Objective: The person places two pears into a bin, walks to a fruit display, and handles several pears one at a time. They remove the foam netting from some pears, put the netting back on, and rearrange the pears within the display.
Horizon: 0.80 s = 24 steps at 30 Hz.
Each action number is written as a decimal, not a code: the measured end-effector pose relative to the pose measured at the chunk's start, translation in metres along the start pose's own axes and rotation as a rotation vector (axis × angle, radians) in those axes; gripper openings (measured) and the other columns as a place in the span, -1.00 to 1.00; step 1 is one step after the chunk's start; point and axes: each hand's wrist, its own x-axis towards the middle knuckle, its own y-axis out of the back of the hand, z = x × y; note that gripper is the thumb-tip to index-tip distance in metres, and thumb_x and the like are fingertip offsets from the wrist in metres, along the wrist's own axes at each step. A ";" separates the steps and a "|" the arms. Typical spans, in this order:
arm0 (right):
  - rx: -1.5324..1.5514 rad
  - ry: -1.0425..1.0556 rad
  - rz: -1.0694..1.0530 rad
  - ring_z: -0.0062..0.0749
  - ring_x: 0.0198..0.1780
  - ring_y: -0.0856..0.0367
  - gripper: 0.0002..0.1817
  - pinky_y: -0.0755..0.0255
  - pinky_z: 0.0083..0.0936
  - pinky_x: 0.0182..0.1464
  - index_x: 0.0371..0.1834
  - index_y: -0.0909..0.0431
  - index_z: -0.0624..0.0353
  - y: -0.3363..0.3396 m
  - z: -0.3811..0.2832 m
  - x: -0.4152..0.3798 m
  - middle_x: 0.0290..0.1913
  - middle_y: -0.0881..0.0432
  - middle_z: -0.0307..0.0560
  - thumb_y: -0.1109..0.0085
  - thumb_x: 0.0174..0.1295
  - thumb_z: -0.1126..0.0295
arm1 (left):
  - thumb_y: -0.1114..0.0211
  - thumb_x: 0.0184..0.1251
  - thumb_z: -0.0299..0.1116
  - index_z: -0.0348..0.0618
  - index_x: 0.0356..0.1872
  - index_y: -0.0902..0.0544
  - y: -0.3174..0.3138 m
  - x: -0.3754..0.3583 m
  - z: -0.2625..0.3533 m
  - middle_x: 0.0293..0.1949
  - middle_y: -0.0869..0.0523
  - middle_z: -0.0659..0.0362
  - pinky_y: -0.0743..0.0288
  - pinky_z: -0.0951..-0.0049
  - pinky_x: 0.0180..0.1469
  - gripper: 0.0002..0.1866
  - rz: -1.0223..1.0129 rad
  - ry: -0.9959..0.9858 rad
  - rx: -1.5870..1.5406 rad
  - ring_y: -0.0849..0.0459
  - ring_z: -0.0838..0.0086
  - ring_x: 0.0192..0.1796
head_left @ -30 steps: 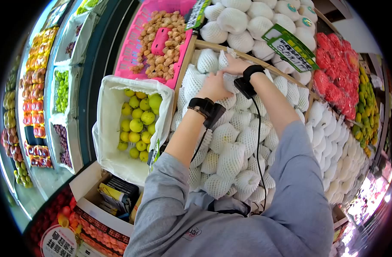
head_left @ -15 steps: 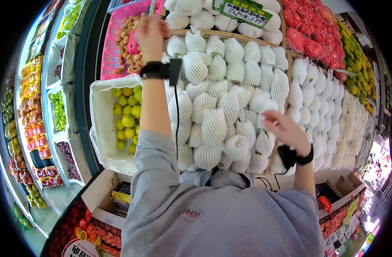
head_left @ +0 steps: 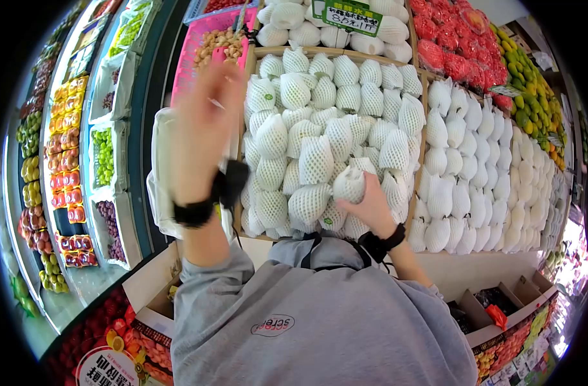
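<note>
My right hand (head_left: 373,207) is closed round a fruit in a white foam net (head_left: 349,185) near the front of the wooden display bin (head_left: 417,145). More foam-netted fruits (head_left: 316,157) lie packed in rows about it. Raised at the left, my left hand (head_left: 210,119) is smeared by motion, and its fingers do not show clearly. It hangs over the white-lined crate (head_left: 162,154) beside the bin and hides most of that crate. Both wrists wear black bands.
A pink basket of small brown fruits (head_left: 220,46) stands at the back left. Behind the bin is a green price sign (head_left: 348,16). Red-wrapped fruits (head_left: 435,38) and further netted fruits (head_left: 458,167) fill the right. Grapes in trays (head_left: 103,154) stand on the left.
My left hand has come back from the pink basket toward me. My right hand has moved left and down and has taken hold of a netted fruit.
</note>
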 end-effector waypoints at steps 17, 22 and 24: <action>-0.500 0.022 -0.121 0.03 -0.15 -0.59 0.05 -0.49 -0.38 -0.14 0.05 -0.24 0.61 -0.059 0.027 0.286 -0.14 -0.55 0.34 -0.27 -0.26 -0.21 | -0.43 -0.24 0.04 -0.50 0.09 -0.19 -0.173 -0.115 -0.057 -0.09 -0.49 -0.18 -0.51 0.18 -0.17 -0.03 -0.460 0.333 0.171 -0.54 0.00 -0.12; -0.374 -0.323 -0.663 -0.19 0.06 -0.46 0.08 -0.42 -0.37 -0.04 0.10 -0.19 0.62 -0.016 -0.023 0.273 0.08 -0.37 0.31 -0.15 -0.14 -0.30 | -0.37 -0.16 -0.01 -0.45 0.11 -0.19 -0.166 -0.105 -0.060 -0.19 -0.56 -0.23 -0.47 0.15 -0.11 -0.10 -0.541 0.452 0.029 -0.57 -0.03 -0.15; -0.070 -0.334 -0.599 -0.27 0.00 -0.47 0.03 -0.43 -0.42 -0.11 0.13 -0.19 0.53 0.000 -0.007 0.268 0.06 -0.39 0.21 -0.09 -0.08 -0.32 | -0.35 -0.13 0.01 -0.42 0.13 -0.20 -0.165 -0.107 -0.072 -0.19 -0.58 -0.22 -0.46 0.20 -0.07 -0.11 -0.530 0.471 -0.062 -0.60 0.02 -0.13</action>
